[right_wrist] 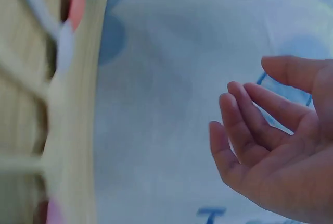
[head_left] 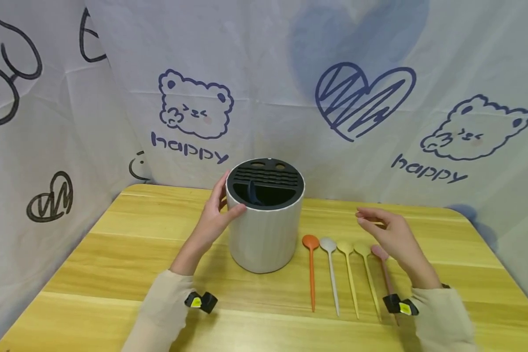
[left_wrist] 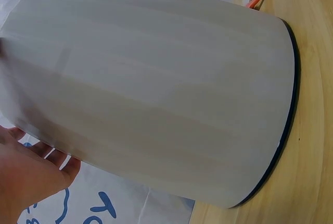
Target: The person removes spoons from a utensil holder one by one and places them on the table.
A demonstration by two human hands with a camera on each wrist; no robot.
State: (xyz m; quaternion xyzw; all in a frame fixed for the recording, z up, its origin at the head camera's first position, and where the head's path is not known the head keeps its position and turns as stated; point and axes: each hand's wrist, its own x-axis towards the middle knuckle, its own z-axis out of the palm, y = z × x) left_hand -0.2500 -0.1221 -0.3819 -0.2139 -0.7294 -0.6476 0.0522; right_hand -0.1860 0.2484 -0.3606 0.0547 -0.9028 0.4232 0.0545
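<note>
A white cylindrical utensil holder (head_left: 264, 239) with a black slotted top (head_left: 268, 178) stands upright on the table. My left hand (head_left: 215, 210) grips its left side near the rim, the thumb in front and the fingers behind; the left wrist view shows the fingers against the white wall (left_wrist: 156, 88). A dark curved piece (head_left: 252, 193) shows inside the wide front opening; its kind is unclear. My right hand (head_left: 391, 234) hovers above the pink spoon (head_left: 380, 253), its fingers loosely bent around nothing. In the right wrist view the same hand (right_wrist: 276, 135) holds nothing.
Several long-handled spoons lie side by side right of the holder: orange (head_left: 310, 241), white (head_left: 328, 244), two yellow, and the pink one at the end. The wooden table (head_left: 92, 274) ends at the back against a printed cloth (head_left: 273, 122).
</note>
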